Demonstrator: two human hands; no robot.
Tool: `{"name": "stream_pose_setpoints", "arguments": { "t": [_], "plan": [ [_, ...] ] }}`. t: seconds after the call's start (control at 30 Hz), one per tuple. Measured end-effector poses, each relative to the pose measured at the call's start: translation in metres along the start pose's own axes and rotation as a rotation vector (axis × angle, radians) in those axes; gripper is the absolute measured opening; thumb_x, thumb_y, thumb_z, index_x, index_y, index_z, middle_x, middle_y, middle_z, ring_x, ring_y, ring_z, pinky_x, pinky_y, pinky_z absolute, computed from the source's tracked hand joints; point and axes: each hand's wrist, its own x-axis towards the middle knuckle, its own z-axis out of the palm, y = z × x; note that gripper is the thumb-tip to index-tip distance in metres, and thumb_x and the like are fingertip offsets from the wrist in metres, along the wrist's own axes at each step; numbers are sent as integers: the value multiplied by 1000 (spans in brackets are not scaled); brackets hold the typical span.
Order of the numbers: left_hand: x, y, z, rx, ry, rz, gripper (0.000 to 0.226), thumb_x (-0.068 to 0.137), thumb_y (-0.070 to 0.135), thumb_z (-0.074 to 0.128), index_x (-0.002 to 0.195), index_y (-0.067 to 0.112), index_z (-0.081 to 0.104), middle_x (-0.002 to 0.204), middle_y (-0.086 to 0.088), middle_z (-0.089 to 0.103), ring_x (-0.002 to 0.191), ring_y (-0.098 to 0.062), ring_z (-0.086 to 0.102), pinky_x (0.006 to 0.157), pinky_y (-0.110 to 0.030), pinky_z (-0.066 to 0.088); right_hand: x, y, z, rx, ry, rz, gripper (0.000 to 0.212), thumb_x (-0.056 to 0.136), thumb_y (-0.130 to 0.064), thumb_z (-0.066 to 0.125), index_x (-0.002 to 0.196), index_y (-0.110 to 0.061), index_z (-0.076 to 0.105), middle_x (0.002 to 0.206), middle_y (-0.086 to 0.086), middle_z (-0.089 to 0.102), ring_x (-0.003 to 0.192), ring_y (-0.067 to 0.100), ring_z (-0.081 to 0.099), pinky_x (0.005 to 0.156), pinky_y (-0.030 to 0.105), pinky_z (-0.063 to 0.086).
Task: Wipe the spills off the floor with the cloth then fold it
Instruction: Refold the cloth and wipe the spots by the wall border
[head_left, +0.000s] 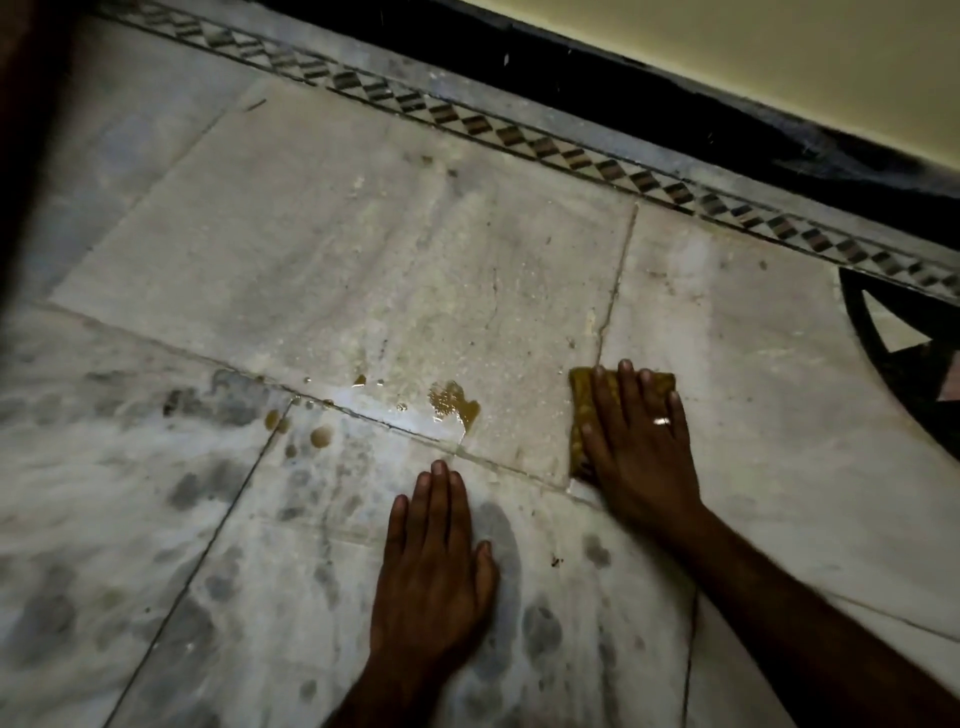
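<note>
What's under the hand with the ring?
A yellow cloth lies under the right hand, pressed flat on the floor. Its edges peek out; whatever is beneath the cloth is hidden.

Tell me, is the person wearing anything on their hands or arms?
Only a ring: a thin, shiny, silver-looking band on one finger of the right hand. The left hand has nothing on it. Both forearms are bare, with no sleeves, gloves or watch in view.

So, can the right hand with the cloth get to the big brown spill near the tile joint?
Probably yes. The right hand presses the cloth flat, and only bare marble floor lies between it and the brown spill. The left hand rests nearer the camera, out of that path.
</note>
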Motion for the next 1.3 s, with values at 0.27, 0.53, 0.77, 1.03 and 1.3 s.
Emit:
{"name": "stream_pose_setpoints", "arguments": {
  "t": [0.27, 0.53, 0.77, 1.03, 1.3],
  "plan": [
    [1, -3, -5, 0, -20, -6, 72, 89, 33, 42, 150, -3, 35, 161, -20, 29, 148, -33, 31, 117, -50, 27, 74, -103, -5, 34, 48, -213, 61, 105, -47, 24, 161, -23, 24, 165, 18, 26, 152, 40, 25, 121, 61, 16],
    [-9, -56, -12, 77, 36, -163, 70, 91, 37, 36, 149, -1, 38, 158, -21, 34, 143, -33, 40, 117, -52, 26, -37, -103, 6, 16, 30, -627, 62, 104, -46, 37, 161, -29, 20, 169, 9, 19, 157, 30, 13, 121, 59, 23],
    [-10, -64, -13, 47, 35, -137, 71, 96, 44, 34, 155, 4, 28, 164, -14, 25, 150, -26, 27, 121, -48, 21, -19, -37, -2, -35, 31, -397, 59, 105, -42, 30, 160, -21, 24, 167, 13, 22, 153, 36, 24, 121, 59, 22],
    [-9, -63, -14, 52, 67, -155, 74, 95, 43, 39, 155, 1, 24, 165, -17, 21, 153, -28, 21, 121, -50, 24, 63, -133, -3, -35, 7, -346, 63, 104, -48, 22, 162, -25, 19, 168, 13, 20, 155, 36, 18, 123, 58, 14],
    [-11, -67, -13, 47, 66, -134, 67, 94, 32, 37, 152, -2, 32, 162, -19, 25, 150, -32, 27, 119, -51, 24, -39, -116, 7, -24, 66, -717, 63, 103, -46, 41, 160, -24, 27, 167, 11, 24, 155, 31, 19, 120, 59, 28]
  ]
}}
